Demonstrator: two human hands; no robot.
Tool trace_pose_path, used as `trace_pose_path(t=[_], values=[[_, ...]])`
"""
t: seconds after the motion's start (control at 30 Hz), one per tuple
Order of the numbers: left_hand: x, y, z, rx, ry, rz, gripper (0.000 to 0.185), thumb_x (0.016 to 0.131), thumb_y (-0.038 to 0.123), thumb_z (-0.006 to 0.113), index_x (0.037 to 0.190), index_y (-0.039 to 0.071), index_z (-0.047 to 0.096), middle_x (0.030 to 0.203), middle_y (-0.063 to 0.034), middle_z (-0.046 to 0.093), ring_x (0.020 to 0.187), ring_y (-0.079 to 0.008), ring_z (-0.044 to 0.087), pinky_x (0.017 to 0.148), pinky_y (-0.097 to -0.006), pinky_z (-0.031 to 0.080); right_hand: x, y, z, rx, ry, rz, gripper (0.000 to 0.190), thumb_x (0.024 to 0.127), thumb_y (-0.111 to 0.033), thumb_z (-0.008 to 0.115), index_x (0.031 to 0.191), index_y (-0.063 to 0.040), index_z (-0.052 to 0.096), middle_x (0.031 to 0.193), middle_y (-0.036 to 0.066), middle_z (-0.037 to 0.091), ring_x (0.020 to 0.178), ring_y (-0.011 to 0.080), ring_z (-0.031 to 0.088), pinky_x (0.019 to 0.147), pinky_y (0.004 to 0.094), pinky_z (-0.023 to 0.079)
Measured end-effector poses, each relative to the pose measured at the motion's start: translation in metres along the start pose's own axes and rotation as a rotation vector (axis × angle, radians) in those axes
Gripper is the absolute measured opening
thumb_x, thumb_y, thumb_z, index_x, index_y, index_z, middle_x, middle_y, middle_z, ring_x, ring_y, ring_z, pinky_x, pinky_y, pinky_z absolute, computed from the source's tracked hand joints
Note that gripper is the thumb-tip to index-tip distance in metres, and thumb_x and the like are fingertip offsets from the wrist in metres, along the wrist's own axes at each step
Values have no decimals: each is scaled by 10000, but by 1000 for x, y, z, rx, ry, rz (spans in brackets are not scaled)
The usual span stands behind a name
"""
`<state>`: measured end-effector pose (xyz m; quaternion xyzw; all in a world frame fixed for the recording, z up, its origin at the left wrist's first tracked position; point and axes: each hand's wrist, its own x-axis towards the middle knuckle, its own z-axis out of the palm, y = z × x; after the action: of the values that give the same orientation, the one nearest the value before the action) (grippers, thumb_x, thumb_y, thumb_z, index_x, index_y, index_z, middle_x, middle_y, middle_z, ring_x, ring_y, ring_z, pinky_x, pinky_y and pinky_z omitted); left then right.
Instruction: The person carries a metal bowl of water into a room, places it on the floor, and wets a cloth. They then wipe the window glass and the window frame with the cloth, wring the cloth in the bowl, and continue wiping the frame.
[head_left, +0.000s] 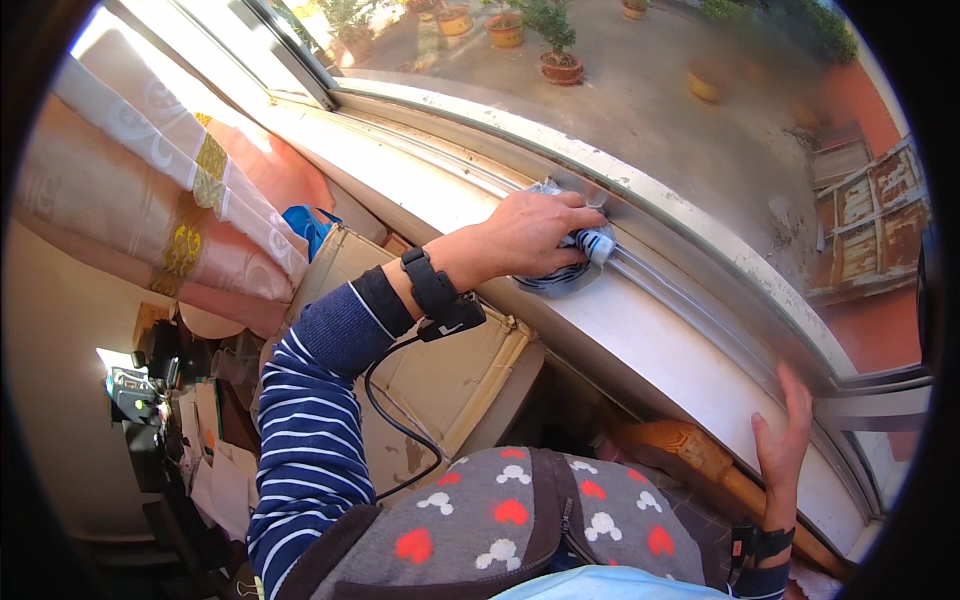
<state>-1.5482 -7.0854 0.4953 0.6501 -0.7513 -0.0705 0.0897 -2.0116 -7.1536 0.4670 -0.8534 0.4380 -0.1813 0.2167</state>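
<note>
My left hand (536, 225) presses on a crumpled blue-and-white bundle (559, 277) that looks like clear plastic with dark stripes. Its fingers curl over the bundle, hiding part of it. The bundle lies across the sliding-window track (675, 304) and the inner edge of the white windowsill (630, 341). Further right, my right hand (784, 431) is empty with its fingers apart. Its fingertips are at the lower window frame (795, 352); whether they touch it I cannot tell. Both wrists wear black straps with small devices.
Below the sill stands a worn cardboard box (442, 382), with a blue bag (309, 229) behind it. A patterned curtain (172, 180) hangs at left, above papers (225, 480) and electronics. A wooden furniture arm (675, 442) sits below the sill. Potted plants (559, 64) stand outside.
</note>
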Motion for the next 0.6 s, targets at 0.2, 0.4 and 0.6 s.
trace_pose_path(t=[0.2,0.4,0.6], values=[[3,-43,-9,16,-56,5,421,858,131,595,1269,183,664,1159,-69,703,993,-328,680,836,-438,550,3,-4,2,20,-18,41,661,741,-53,657,1395,-12,561,1417,178,567,1334,348,486,1166,427,333],[-23,-106,-11,74,0,-146,442,873,138,579,1306,195,653,1227,-88,705,1090,-323,664,914,-420,545,-3,-5,-1,-24,-20,32,668,734,-58,657,1395,-29,568,1421,171,567,1343,344,483,1167,429,329],[-29,-135,-47,70,-103,-451,478,862,173,554,1326,195,665,1129,-162,729,1051,-364,674,906,-437,537,-5,-1,-2,-2,5,-23,682,725,-68,667,1400,-41,566,1419,169,567,1344,342,481,1170,434,322]])
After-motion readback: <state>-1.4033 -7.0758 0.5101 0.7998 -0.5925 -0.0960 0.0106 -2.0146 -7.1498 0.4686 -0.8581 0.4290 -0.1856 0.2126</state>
